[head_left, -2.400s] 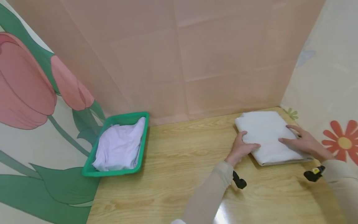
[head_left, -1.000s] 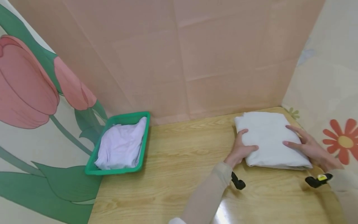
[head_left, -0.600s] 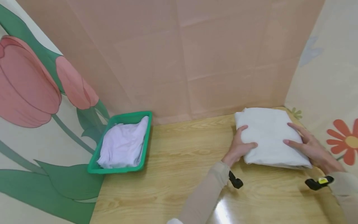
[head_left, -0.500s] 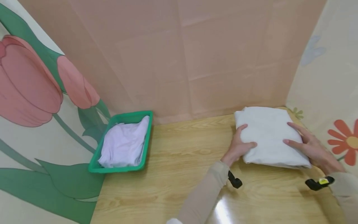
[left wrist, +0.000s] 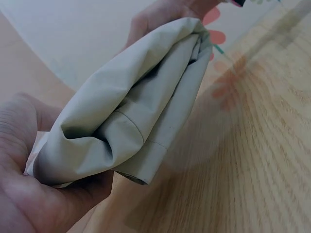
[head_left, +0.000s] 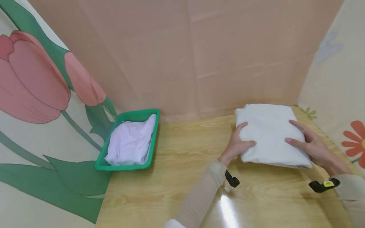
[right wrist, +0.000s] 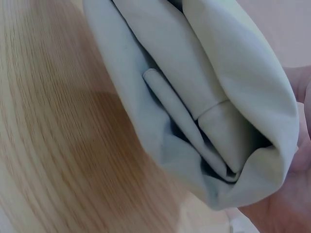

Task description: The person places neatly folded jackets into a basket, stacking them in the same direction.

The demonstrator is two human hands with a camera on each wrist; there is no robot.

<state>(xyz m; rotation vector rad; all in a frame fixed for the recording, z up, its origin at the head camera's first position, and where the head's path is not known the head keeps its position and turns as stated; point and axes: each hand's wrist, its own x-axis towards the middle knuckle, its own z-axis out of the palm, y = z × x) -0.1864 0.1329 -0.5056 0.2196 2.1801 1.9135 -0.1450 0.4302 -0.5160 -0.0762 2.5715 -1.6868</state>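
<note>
A folded white cloth (head_left: pixel 271 136), several layers thick, is held between both hands at the right side of the table. My left hand (head_left: pixel 236 144) grips its left edge, thumb on top and fingers underneath. On the opposite edge my right hand (head_left: pixel 315 148) holds it the same way. Both wrist views show the layered folds of the cloth (left wrist: pixel 116 111) hanging a little above the wood. Part of the right hand (right wrist: pixel 286 204) appears beside the bundle in the right wrist view. The fingers under the cloth are mostly hidden in the head view.
A green plastic basket (head_left: pixel 155 139) with a crumpled pale lilac cloth (head_left: pixel 131 142) in it stands at the table's left. The wooden table (head_left: pixel 188 158) meets a pinkish-beige hanging sheet (head_left: pixel 199 63) at the back. Walls with painted flowers flank both sides.
Both hands have lifted the folded cloth from the table and shifted it slightly left, toward the basket. The head view has also moved a little. The basket stays in place.
</note>
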